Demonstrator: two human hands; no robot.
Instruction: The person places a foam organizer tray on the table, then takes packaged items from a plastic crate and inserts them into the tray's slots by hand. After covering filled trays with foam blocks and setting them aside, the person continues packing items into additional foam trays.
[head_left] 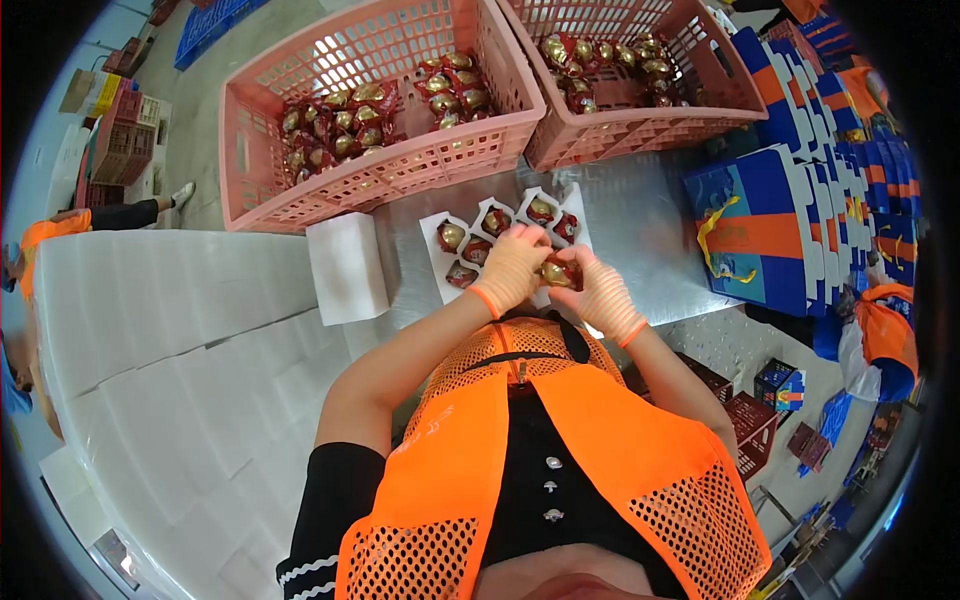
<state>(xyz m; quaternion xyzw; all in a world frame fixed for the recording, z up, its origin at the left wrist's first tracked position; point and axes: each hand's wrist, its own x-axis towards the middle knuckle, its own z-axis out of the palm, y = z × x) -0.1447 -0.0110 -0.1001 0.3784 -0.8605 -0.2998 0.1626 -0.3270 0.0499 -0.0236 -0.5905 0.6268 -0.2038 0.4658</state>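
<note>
A white foam tray (437, 262) lies on the metal table (640, 210), with several gold and red wrapped items in its compartments. Over the tray's near right part, my right hand (605, 298) in a striped glove grips a gold and red wrapped item (560, 272) between thumb and fingers. My left hand (514, 268), gloved the same way, is beside that item with its fingers bent over the tray; the fingertips partly overlap the compartments, and whatever they may hold is hidden.
Two pink crates (400, 172) (640, 132) of wrapped items stand behind the tray. A white foam block (347, 268) and stacked white blocks (190, 400) are at left. Blue and orange boxes (755, 230) stand at right. Another person (110, 215) is at far left.
</note>
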